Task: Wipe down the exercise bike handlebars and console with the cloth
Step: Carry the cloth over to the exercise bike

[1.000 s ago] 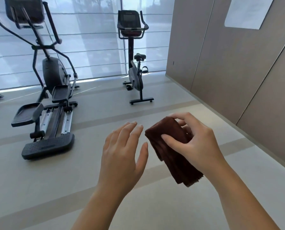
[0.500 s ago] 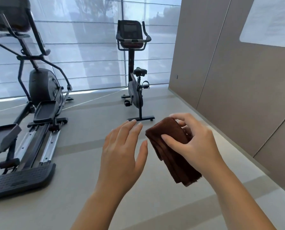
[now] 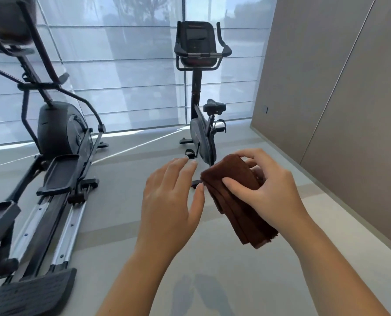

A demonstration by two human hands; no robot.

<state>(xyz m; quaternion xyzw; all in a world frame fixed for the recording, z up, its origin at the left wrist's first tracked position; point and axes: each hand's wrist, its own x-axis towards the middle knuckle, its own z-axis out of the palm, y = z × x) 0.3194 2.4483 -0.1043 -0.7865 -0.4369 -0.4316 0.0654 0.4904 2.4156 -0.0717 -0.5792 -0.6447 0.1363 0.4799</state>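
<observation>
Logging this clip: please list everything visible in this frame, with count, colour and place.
black upright exercise bike: one, black, centre back by the window; console and handlebars on top
black elliptical trainer: one, black with silver rails, left side
dark brown folded cloth: one, brown, held up in the foreground, apart from the bike
translucent window blinds: two panels, grey-white, across the back
beige wall panels: several, beige, right side
pale grey floor: one, grey with darker bands, underfoot
left hand: one, fingers straight, just left of the cloth
right hand: one, grips the cloth
</observation>
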